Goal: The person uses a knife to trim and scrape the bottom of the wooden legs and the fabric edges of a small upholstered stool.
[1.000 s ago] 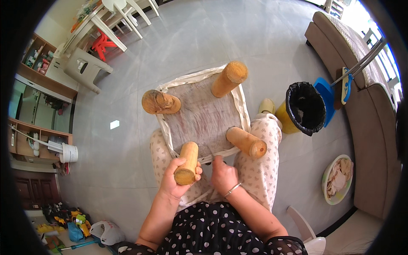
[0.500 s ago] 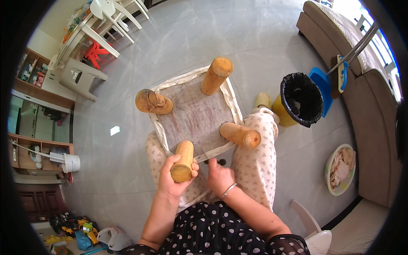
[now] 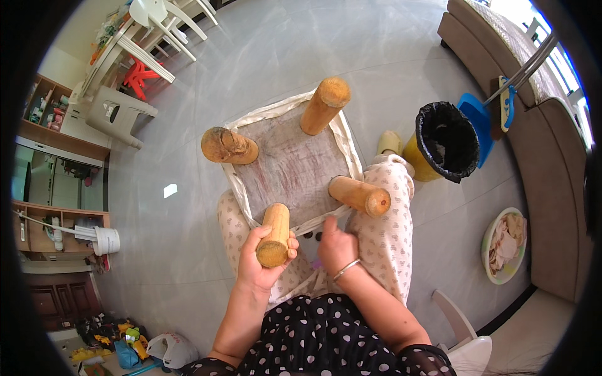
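An upturned stool rests over my lap, its underside a worn greyish-brown panel [image 3: 288, 150] edged by folded cream fabric [image 3: 343, 147]. Round wooden legs stick up at its corners. My left hand [image 3: 257, 250] is wrapped around the near-left leg [image 3: 276, 232], fingers on its right side and thumb on its left. By the near fabric edge, my right hand [image 3: 338, 250] is closed with one digit pointing up at the cloth; what it holds, if anything, is hidden. A small purple thing [image 3: 316, 264] shows beside that hand, and it is unclear whether it is held.
To the right stand a yellow bin [image 3: 423, 160] with a black liner, a blue dustpan [image 3: 471, 113] and a brown sofa [image 3: 552, 175]. A basin [image 3: 488, 250] of cloths sits lower right. At far left are a grey stool [image 3: 119, 113] and a white bucket [image 3: 106, 240].
My right hand has shifted slightly right and up along the near fabric edge. The purple bit has come into sight beside it. My left hand keeps its hold on the leg.
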The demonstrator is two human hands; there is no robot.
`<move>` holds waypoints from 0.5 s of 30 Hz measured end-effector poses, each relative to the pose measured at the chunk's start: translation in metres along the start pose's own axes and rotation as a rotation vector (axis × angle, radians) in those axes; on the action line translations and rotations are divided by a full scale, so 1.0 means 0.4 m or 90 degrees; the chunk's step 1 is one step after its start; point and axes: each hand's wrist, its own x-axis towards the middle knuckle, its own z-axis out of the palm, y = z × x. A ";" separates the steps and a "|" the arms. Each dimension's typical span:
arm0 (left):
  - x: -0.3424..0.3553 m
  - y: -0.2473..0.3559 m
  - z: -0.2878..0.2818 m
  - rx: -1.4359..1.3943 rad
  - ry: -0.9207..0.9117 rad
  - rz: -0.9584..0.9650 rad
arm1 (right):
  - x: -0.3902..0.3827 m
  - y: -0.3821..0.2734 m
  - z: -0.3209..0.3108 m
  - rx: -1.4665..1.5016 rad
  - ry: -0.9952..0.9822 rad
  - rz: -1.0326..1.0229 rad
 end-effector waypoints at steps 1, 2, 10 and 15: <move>0.004 0.000 -0.002 -0.006 -0.001 -0.005 | -0.006 -0.014 0.010 -0.050 -0.003 -0.035; 0.007 0.000 -0.002 -0.012 -0.002 -0.010 | -0.016 -0.033 0.017 -0.075 0.030 -0.078; 0.008 -0.005 0.003 0.000 0.002 0.007 | 0.005 -0.011 0.002 -0.003 -0.021 -0.012; 0.008 0.003 -0.007 0.014 0.007 0.005 | 0.000 -0.028 -0.010 0.025 -0.049 -0.023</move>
